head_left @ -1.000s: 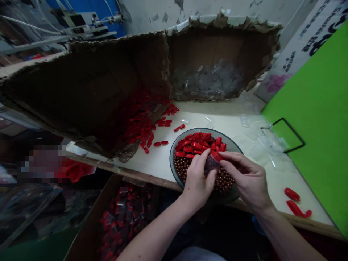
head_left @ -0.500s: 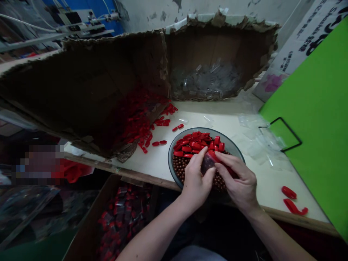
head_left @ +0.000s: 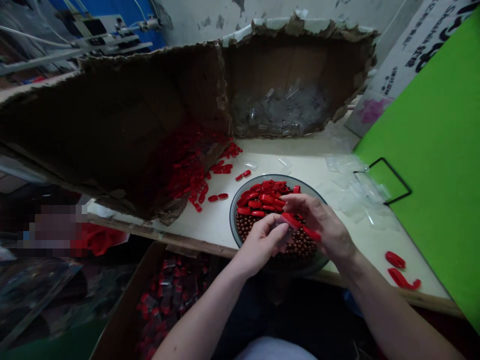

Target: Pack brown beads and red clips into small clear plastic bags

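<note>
Over a grey bowl (head_left: 233, 220), my left hand (head_left: 262, 239) is closed around a small clear plastic container (head_left: 284, 235) topped with a red cap (head_left: 291, 220). Another red part (head_left: 311, 234) stretches from the cap to the inner side of my right hand (head_left: 328, 227); whether the two pieces are joined is unclear. My right hand's fingers are loosely curved and apart, above the bowl's right side, and its thumb is mostly hidden. Brown round beads (head_left: 300, 246) fill the bowl, with many red caps (head_left: 262, 197) on top.
Behind the bowl, one torn cardboard box (head_left: 123, 100) spills red caps and another (head_left: 277, 60) holds clear containers. Clear pieces (head_left: 348, 200) lie right, beside a green panel (head_left: 431, 175). Two red pieces (head_left: 395, 260) sit near the table edge. Filled red-capped containers (head_left: 168, 285) lie below left.
My right hand has loosened from the container and its fingers have spread upward and apart. My left hand has moved slightly left and down with the container. The view has shifted slightly.
</note>
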Available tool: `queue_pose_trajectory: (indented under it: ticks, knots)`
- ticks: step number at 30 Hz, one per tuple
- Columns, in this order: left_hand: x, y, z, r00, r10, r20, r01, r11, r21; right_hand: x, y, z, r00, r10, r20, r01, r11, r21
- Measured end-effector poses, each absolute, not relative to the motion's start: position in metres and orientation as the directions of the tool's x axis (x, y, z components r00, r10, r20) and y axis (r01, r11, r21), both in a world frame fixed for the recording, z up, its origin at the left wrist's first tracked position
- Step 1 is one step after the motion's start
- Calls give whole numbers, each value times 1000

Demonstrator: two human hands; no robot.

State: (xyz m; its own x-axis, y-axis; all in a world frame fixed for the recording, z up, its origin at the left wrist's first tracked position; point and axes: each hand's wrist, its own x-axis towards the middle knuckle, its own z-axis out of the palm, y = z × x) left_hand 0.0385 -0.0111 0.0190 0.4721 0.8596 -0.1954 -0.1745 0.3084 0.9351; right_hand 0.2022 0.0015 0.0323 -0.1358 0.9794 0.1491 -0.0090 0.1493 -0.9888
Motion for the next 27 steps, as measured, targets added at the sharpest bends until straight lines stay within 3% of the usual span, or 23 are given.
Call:
queue_pose_trajectory:
  ticks: [4, 8, 16, 22, 27]
  knots:
    - [34, -12, 26, 589, 782, -204, -99, 320, 942, 198, 15, 46, -166, 983, 72, -188, 40, -981]
    - [38, -17, 29, 705, 672, -227, -37, 354, 935, 186, 17, 50, -183, 978, 105, -113, 85, -990]
    - [41, -23, 28, 722, 648, -245, -9, 363, 932, 179, 3, 52, -176, 957, 229, 68, 243, -968]
    - [50, -19, 25, 720, 664, -202, -113, 400, 910, 187, 14, 44, 233, 955, 186, -171, 228, -959]
    - [57, -19, 22, 693, 698, -182, -212, 439, 873, 211, 23, 46, 335, 936, 105, -262, 200, -944]
